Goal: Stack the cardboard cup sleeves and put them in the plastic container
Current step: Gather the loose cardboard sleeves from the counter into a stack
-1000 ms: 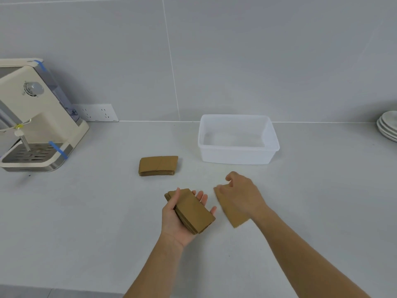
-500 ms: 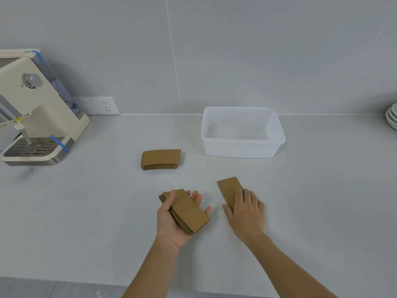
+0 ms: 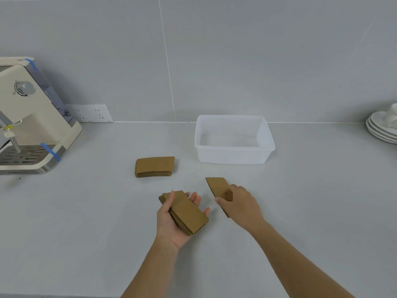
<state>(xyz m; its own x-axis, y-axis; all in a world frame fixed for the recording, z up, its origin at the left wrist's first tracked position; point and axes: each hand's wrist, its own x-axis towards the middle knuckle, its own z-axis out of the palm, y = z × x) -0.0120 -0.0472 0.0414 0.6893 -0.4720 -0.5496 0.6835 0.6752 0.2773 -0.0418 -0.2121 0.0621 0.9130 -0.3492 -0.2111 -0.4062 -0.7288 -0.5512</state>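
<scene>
My left hand lies palm up over the counter and holds a stack of brown cardboard cup sleeves, thumb across its near end. Just to its right, my right hand grips a single flat sleeve by its near half, tilted on edge with the far end sticking out past the fingers. Another stack of sleeves rests on the counter farther back and to the left. The white plastic container stands behind my right hand, with nothing visible inside it.
A cream coffee machine occupies the left edge of the grey counter, with a wall socket beside it. White plates are stacked at the far right. A tiled wall closes off the back.
My right hand went from lying flat on the single sleeve to pinching it and raising it on edge. The left hand with its stack stayed almost still.
</scene>
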